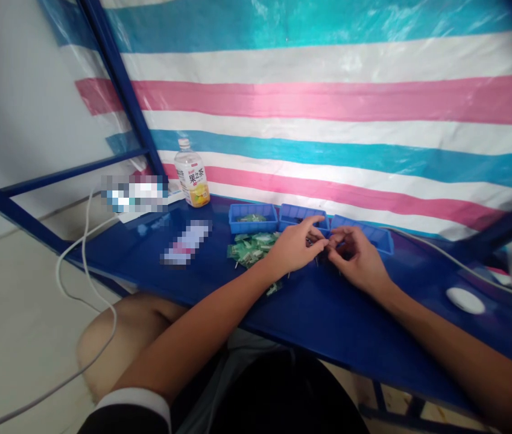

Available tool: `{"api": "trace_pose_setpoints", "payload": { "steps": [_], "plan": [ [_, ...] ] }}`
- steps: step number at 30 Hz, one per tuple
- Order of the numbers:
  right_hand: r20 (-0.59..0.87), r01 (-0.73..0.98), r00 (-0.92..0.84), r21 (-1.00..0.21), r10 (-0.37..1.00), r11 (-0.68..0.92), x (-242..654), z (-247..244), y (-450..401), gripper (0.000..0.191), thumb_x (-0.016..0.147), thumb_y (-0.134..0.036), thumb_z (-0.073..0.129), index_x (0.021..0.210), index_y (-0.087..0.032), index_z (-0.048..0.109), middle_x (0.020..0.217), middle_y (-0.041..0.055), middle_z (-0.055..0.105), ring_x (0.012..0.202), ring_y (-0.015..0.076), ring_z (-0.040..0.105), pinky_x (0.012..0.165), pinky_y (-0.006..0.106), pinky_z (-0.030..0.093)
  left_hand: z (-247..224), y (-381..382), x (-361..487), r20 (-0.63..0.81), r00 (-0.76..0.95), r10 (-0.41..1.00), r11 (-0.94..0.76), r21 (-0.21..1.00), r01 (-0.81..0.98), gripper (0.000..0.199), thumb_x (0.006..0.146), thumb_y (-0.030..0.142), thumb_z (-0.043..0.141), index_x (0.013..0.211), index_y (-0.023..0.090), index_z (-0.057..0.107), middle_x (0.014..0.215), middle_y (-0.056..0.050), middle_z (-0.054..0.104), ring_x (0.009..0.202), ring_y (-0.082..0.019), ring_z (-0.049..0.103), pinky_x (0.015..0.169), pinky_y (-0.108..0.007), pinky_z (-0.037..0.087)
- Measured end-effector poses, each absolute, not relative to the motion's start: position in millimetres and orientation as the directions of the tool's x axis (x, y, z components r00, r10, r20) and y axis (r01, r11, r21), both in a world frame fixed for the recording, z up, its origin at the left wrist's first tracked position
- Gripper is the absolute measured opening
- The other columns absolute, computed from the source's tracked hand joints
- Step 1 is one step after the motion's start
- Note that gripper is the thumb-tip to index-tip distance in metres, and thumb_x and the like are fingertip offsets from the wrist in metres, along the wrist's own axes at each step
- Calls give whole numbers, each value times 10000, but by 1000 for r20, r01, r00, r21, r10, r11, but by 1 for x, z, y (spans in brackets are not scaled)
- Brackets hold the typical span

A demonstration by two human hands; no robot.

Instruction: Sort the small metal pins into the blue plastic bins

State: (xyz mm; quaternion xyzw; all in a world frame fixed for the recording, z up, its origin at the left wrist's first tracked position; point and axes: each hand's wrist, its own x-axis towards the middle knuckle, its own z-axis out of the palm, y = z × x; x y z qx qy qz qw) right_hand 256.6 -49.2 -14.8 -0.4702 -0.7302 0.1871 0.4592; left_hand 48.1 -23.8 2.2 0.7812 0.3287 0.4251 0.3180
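My left hand point(300, 244) and my right hand point(356, 258) meet over the blue table point(310, 319), fingertips pinched close together. Whatever sits between their fingers is too small to make out. Left of my left hand lies a pile of small green-and-clear packets point(253, 247), partly behind that hand. Just behind the hands stand three blue bins: the left bin point(252, 227) holds some greenish bits, the middle bin point(288, 211) has dark contents, and the right bin point(385, 242) is partly hidden by my right hand.
A drink bottle point(193, 179) stands at the back left, near a blurred flat item point(187, 242). A white oval object point(465, 300) lies at the right. White cables point(84, 241) hang at the left; blue frame posts flank the table.
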Motion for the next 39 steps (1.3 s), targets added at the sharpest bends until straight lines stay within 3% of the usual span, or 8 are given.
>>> {"api": "trace_pose_setpoints", "payload": {
  "steps": [3, 6, 13, 21, 26, 29, 32, 39],
  "plan": [
    [490, 482, -90, -741, 867, 468, 258, -12, -51, 396, 921, -374, 713, 1278, -253, 590, 958, 49, 720, 837, 230, 729, 714, 349, 607, 7, -27, 46, 424, 447, 788, -584, 745, 323, 400, 1013, 272, 647, 1405, 197, 665, 1025, -63, 835, 909, -207, 779, 899, -333, 607],
    [456, 529, -43, -744, 889, 408, 260, -9, -54, 280, 927, -417, 723, 1141, -241, 682, 980, 74, 748, 795, 229, 731, 650, 335, 593, 10, -30, 45, 400, 482, 779, -596, 712, 371, 361, 1042, 274, 591, 1375, 213, 716, 986, -45, 843, 848, -204, 779, 901, -341, 608],
    [428, 443, -69, -796, 901, 413, 261, -14, -50, 346, 908, -561, 773, 1018, -237, 723, 1024, 82, 773, 781, 216, 716, 663, 343, 613, 7, -26, 47, 468, 505, 725, -665, 664, 341, 342, 1019, 194, 588, 1311, 200, 767, 1310, -62, 792, 1145, -223, 759, 1047, -360, 592],
    [368, 431, -140, -813, 919, 391, 266, -23, -44, 328, 919, -540, 774, 1036, -233, 760, 1057, 77, 786, 838, 223, 731, 764, 382, 629, 6, -24, 46, 438, 442, 783, -583, 765, 274, 230, 937, 118, 662, 1114, 178, 796, 1109, -60, 840, 1009, -193, 798, 991, -346, 631],
    [362, 339, -137, -858, 922, 387, 263, -23, -43, 418, 880, -546, 827, 1135, -227, 736, 1088, 101, 794, 928, 248, 758, 801, 393, 652, 2, -22, 46, 454, 382, 805, -560, 794, 237, 124, 889, 103, 691, 987, 177, 704, 992, -56, 816, 953, -196, 797, 904, -340, 646],
    [360, 283, -146, -877, 922, 387, 261, -20, -45, 519, 868, -535, 848, 1270, -240, 704, 1074, 88, 785, 965, 247, 756, 820, 388, 652, 0, -21, 46, 427, 364, 828, -514, 837, 189, 197, 853, 80, 700, 993, 187, 612, 994, -48, 792, 928, -195, 804, 817, -301, 646],
    [354, 336, -133, -862, 926, 378, 260, -17, -48, 448, 897, -557, 811, 1223, -253, 763, 1069, 84, 790, 929, 252, 760, 814, 404, 651, -1, -21, 47, 398, 388, 831, -489, 856, 169, 246, 850, 78, 702, 1022, 197, 572, 1023, -51, 784, 898, -184, 803, 771, -279, 641],
    [372, 394, -110, -835, 922, 384, 263, -18, -47, 367, 917, -585, 769, 1052, -245, 793, 1059, 85, 812, 906, 264, 766, 796, 408, 642, 3, -20, 46, 465, 377, 801, -556, 812, 178, 282, 857, 47, 722, 1090, 179, 637, 1008, -67, 804, 937, -173, 783, 919, -344, 655]
  ]
}}
